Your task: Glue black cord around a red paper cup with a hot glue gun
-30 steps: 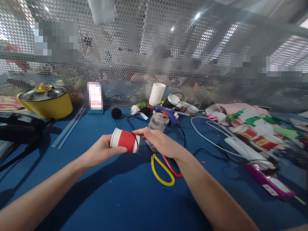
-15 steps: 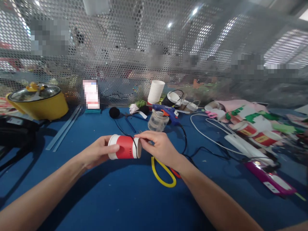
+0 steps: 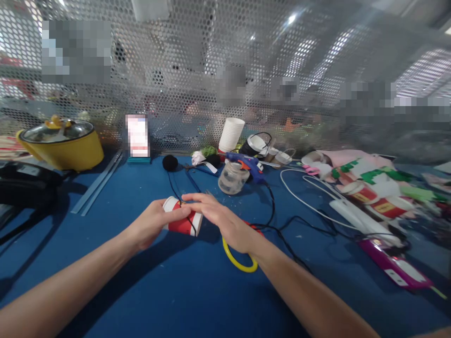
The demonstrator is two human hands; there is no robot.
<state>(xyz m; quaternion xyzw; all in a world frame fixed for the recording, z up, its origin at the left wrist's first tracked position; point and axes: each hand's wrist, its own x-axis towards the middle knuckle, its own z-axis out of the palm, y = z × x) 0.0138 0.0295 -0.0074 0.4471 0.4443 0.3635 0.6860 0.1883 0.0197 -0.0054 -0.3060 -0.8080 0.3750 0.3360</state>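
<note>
My left hand (image 3: 151, 226) grips a red and white paper cup (image 3: 183, 222) lying on its side just above the blue table (image 3: 169, 291). A thin black string (image 3: 187, 218) runs over the cup. My right hand (image 3: 221, 219) reaches across the cup's top, its fingers pinched at the string near the cup's left end. Yellow-handled scissors (image 3: 237, 261) lie on the table under my right wrist.
A clear jar (image 3: 232, 178), a blue glue gun (image 3: 248, 165), a stack of white cups (image 3: 231, 135) and a black pom-pom (image 3: 169, 163) sit behind. White and black cables (image 3: 303, 199), paper cups with green cutouts (image 3: 369, 185) and a purple device (image 3: 394, 263) lie at right. A yellow pot (image 3: 59, 144) stands far left.
The cup has tilted and turned in my left hand. My right hand moved from the cup's right rim across its top toward the left end.
</note>
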